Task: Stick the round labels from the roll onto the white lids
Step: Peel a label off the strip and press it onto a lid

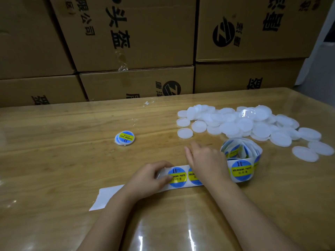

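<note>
I read step as peeling: left hand (148,178) pinches label (178,177) on strip (108,196), probably at its edge; grip partly hidden. Right hand (204,163) flat, fingers straight, pinning strip beside roll (241,154). Next: lift label clean, carry to white lids (244,124) beyond.

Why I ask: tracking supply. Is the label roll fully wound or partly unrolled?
Partly unrolled: the label roll sits loosely coiled, while its strip lies flat along the table, bare at the left end.

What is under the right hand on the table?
The right hand lies over the backing strip, covering most of one blue-and-yellow label. The strip from there to the roll is hidden, as is anything under the palm.
</note>
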